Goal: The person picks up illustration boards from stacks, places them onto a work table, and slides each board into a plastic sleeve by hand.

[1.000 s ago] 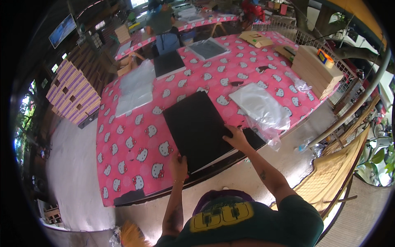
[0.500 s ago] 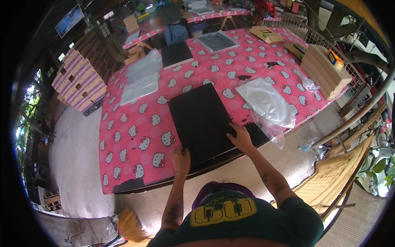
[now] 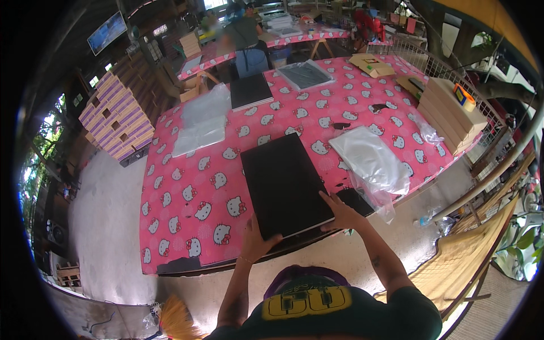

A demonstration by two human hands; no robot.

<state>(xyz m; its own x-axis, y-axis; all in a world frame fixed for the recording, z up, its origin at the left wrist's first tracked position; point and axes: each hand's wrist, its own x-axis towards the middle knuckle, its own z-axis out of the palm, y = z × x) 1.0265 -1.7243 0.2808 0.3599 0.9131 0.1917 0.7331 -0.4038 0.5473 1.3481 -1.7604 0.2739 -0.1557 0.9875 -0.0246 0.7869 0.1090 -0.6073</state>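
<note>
On the pink-covered bench, just left of the clear plastic bags, the left hand and right hand cup a black sheet stack's near corners, fingers spread, apparently squaring it, a step calling next for even pressure.

From my remote view the underside of the black panel is hidden; whether the left hand or right hand has fingertips beneath it, I cannot tell. Co-worker: head blurred. Goods behind: too small to identify. Broom: cut off by lower edge.
</note>
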